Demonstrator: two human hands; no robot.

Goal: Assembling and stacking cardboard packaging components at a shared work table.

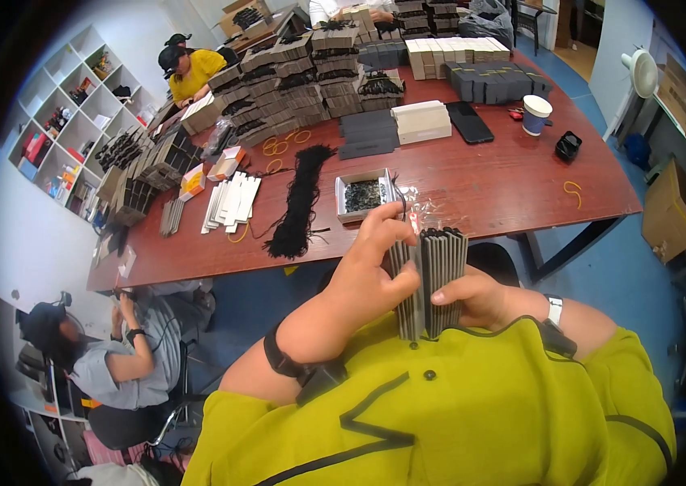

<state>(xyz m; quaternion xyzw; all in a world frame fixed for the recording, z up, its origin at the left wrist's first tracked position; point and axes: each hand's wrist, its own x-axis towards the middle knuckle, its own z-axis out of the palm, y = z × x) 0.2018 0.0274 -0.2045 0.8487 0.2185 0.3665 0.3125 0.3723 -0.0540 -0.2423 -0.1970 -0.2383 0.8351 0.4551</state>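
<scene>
Close to my chest, at the table's front edge, is an upright stack of thin grey cards [445, 279] with black cord ends along its top. My right hand [476, 297] grips the stack from the right, its thumb lying across the near face. On the other side my left hand [375, 271] is curled around the left part of the stack, thumb and index finger bent toward it. A dark cord shows by the left index fingertip. Just beyond the left hand stands a small white box [340, 202] of tiny dark pieces.
A black cord bundle [302, 198], white strips [232, 201] and yellow rubber bands [275, 146] lie on the red-brown table [594, 174]. Farther off are stacked grey bundles [302, 77], a phone [470, 121] and a paper cup [536, 115]. Co-workers sit at left and far side.
</scene>
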